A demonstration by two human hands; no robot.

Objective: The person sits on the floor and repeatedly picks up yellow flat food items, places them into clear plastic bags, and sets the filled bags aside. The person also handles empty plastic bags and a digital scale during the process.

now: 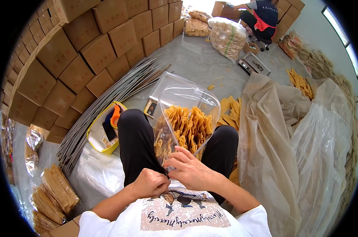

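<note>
Between my knees leans a clear plastic bin (208, 99) packed with yellow-orange dried flat pieces (193, 127), standing on edge in rows. My right hand (189, 170) is at the bin's near end, its fingers bent and the index finger stretched along the edge. Beside it, close to my shirt, my left hand (152, 182) has its fingers curled in. The fingertips of both hands nearly meet; whatever may be between them is hidden. More of the dried pieces (230, 109) lie in a pile just beyond my right knee.
Stacked cartons (97, 53) wall the left side, with long thin rods (107, 103) along their foot. A yellow-rimmed tub (93, 139) holds an orange tape dispenser (115, 115). Plastic sheeting (267, 142) covers the right. A scale (254, 65) stands ahead; a person (263, 20) sits beyond.
</note>
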